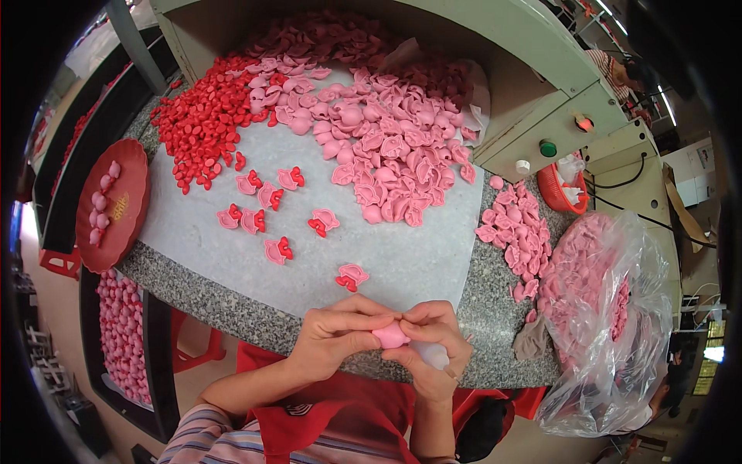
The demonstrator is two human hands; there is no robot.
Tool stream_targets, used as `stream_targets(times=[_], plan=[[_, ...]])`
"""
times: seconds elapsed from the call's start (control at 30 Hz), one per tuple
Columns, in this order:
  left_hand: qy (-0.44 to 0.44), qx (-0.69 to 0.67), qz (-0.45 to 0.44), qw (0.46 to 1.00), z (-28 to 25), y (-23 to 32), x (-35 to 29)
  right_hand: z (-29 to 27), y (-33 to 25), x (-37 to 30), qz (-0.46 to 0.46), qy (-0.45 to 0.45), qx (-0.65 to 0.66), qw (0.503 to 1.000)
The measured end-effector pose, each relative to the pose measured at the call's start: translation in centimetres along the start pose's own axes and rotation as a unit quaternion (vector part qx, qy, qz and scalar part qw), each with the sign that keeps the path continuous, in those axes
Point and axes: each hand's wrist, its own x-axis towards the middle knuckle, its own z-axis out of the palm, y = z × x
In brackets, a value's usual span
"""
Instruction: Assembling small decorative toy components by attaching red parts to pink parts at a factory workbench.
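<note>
Just over the near edge of the work surface, my left hand (328, 336) and my right hand (434, 332) pinch a small rounded pink plastic part (391, 336) between thumbs and fingers. A translucent whitish item (433, 355) shows by my right palm; its kind I cannot make out. Beyond my hands, on a pale sheet (402, 259), lie several pink half-shells with red pieces fitted to them, the closest being this pink half-shell (352, 276). Farther back are a large heap of loose pink half-shells (402, 147) and, left of it, a heap of small red pieces (205, 124).
At left, a red dish (136, 170) holds a row of pink pieces, above a black bin (157, 363) of pink and red ones. A grey-green machine housing (533, 54) arches over the heaps. On the right are more pink shells (516, 232), a red basket (550, 189) and a clear plastic bag (610, 379).
</note>
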Motion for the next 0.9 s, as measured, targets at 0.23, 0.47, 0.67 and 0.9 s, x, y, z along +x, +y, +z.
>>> stream_targets(times=[0.23, 0.47, 0.67, 0.9], plan=[[-0.029, 0.217, 0.014, 0.976, -0.3, 2.2, 0.9, -0.8, -0.7, 0.9, 0.082, -0.028, -0.031, 0.996], [0.028, -0.048, -0.053, 0.997, -0.3, 1.0, 0.5, 0.5, -0.1, 0.6, 0.145, 0.016, 0.165, 0.976], [-0.029, 0.251, 0.075, 0.965, 0.0, 3.2, 1.1, -0.4, 0.0, 0.7, 0.117, -0.004, 0.131, 0.984], [-0.064, 0.514, 0.068, 0.853, 0.5, 4.9, 1.8, -0.1, -0.7, 2.1, 0.130, -0.062, -0.013, 0.990]])
